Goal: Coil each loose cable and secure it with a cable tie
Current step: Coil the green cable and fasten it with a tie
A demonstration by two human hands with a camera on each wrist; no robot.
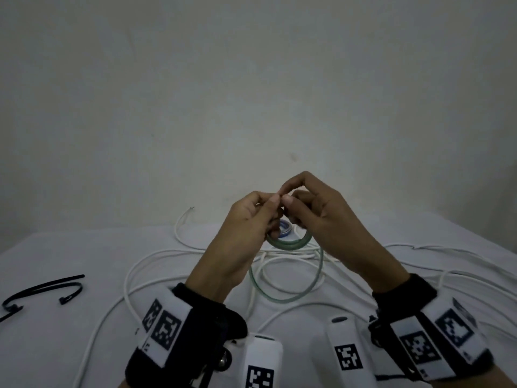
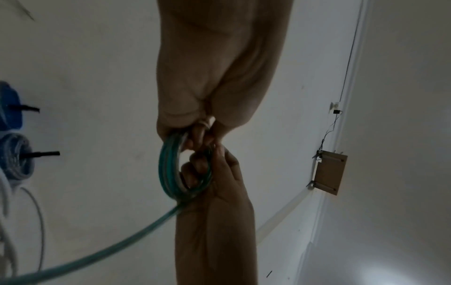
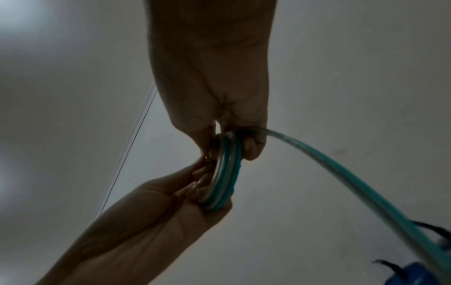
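Note:
A small coil of green cable point(image 1: 288, 244) is held up above the table between both hands. My left hand point(image 1: 268, 212) grips the coil's left side, its fingers curled round the turns point(image 3: 225, 173). From the right, my right hand point(image 1: 293, 205) has fingers hooked through the same coil point(image 2: 168, 169), and the two thumbs meet on top. The cable's loose end point(image 1: 279, 296) hangs in a wide loop down to the table. Two black cable ties point(image 1: 44, 289) lie at the left of the table, far from both hands. No tie shows on the green coil.
Several loose white cables point(image 1: 156, 275) sprawl over the white table point(image 1: 56, 345) under and around my hands. Blue coiled cables point(image 2: 17, 160) with black ties lie just behind the hands. A plain wall stands close behind the table.

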